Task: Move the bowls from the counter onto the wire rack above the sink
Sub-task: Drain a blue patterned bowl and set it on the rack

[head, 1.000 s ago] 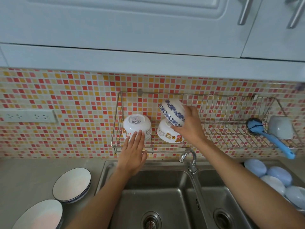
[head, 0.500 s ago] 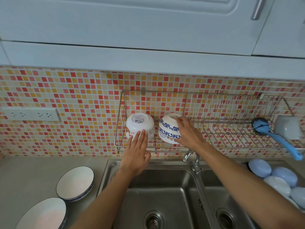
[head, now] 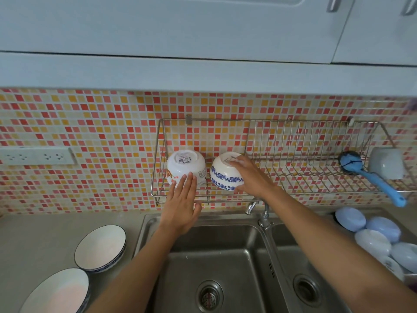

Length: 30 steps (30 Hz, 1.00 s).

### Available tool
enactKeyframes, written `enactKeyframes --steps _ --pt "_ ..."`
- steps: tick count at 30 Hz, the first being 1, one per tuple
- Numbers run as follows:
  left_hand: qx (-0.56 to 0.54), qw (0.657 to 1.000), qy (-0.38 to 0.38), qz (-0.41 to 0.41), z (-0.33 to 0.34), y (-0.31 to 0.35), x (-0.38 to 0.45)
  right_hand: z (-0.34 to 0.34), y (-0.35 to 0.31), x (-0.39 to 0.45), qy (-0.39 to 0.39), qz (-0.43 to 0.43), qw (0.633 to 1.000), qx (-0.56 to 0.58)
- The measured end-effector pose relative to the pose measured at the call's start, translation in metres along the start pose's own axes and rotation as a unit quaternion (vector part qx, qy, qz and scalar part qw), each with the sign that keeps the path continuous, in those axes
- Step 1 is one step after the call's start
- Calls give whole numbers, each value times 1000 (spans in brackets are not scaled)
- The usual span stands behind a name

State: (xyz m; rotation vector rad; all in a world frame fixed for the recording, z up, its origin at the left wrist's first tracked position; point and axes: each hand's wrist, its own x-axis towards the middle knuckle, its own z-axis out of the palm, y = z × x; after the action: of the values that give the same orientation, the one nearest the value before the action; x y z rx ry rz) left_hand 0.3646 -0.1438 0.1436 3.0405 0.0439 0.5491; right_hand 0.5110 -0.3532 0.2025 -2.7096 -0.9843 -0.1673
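My right hand has its grip closed over the upturned blue-patterned bowl on the wire rack, while just left of it my left hand lies open, fingertips touching the white bowl, two more bowls below-left on the worktop.

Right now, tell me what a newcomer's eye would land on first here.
Two upturned bowls sit side by side at the left end of the wire rack: a white bowl with the left hand against it, and a blue-patterned bowl under the right hand. Behind them runs a bright red and orange tiled wall.
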Motion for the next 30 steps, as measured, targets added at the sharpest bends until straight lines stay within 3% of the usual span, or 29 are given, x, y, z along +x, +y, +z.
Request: enactKeyframes --steps 3,7,15,20,25,30 --pt "-10 1000 -2 0 -2 0 0 1 2 -2 0 6 998 56" --pt "-35 998 -27 -37 -4 5 6 5 0 -11 75 59 987 129" --pt "-95 988 -18 -120 -20 2 51 10 -6 -18 151 121 970 150" --pt "-104 986 -9 -128 -17 -15 64 9 -4 -19 124 117 979 111" --pt "-125 982 15 -144 -13 -18 63 17 2 -20 59 12 998 -19" --pt "-106 984 17 -139 -10 -18 61 18 -2 -19 19 15 996 -87"
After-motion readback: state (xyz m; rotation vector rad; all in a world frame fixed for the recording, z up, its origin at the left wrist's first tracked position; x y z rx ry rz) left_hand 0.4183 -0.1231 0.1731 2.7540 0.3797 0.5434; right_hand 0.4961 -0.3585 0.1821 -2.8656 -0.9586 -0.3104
